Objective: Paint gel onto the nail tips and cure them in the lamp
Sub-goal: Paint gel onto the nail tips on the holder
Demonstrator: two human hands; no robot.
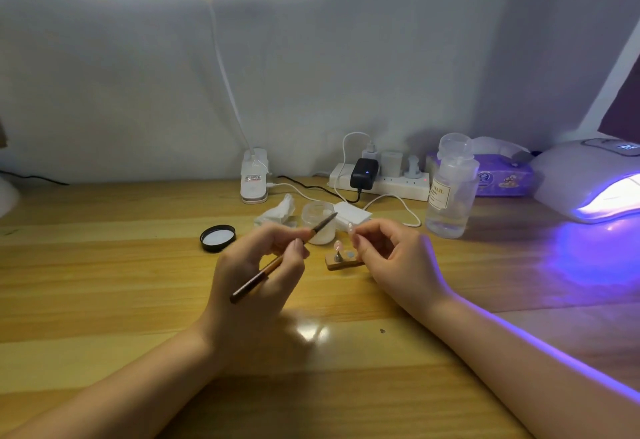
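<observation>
The left hand (263, 265) grips a slim brown gel brush (282, 257), bristles aimed right at the pale pink nail tip (350, 228) pinched by the right hand (391, 255), seemingly for painting.

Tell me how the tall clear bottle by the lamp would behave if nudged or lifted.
The bottle is tall and narrow with a wide cap, so a push near the top would probably tip it. Only a little liquid seems to sit at the bottom, so it is likely light to lift. Its smooth, clear plastic-looking wall may be slightly slippery.
</observation>
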